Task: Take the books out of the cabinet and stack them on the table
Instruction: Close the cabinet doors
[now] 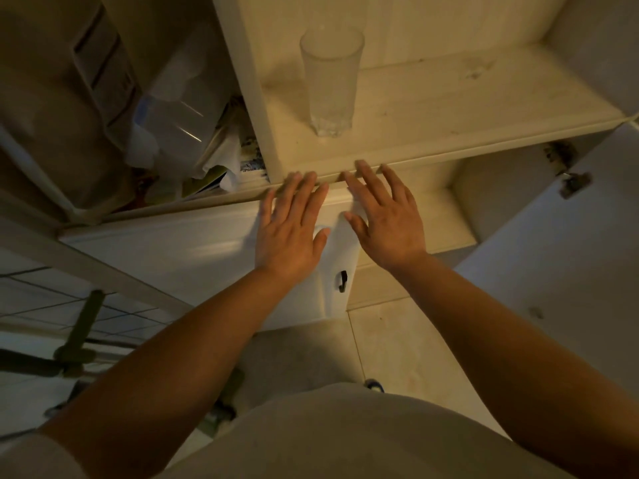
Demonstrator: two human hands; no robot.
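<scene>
I look down at a white cabinet point(432, 108). My left hand point(290, 226) and my right hand point(383, 216) reach forward side by side with fingers straight and spread, holding nothing, their tips at the front edge of an open shelf. Below that shelf the lower compartment point(446, 209) stands open on the right, its inside mostly hidden by the shelf edge. No book shows plainly there. In the compartment to the left, the edges of papers or thin books point(250, 160) stand among clutter.
A tall clear glass point(330, 81) stands on the open shelf above my hands. A closed lower door with a dark handle point(342, 281) lies under my wrists. The open right door point(560, 271) swings out. A plastic jug and bags point(173, 126) fill the left compartment.
</scene>
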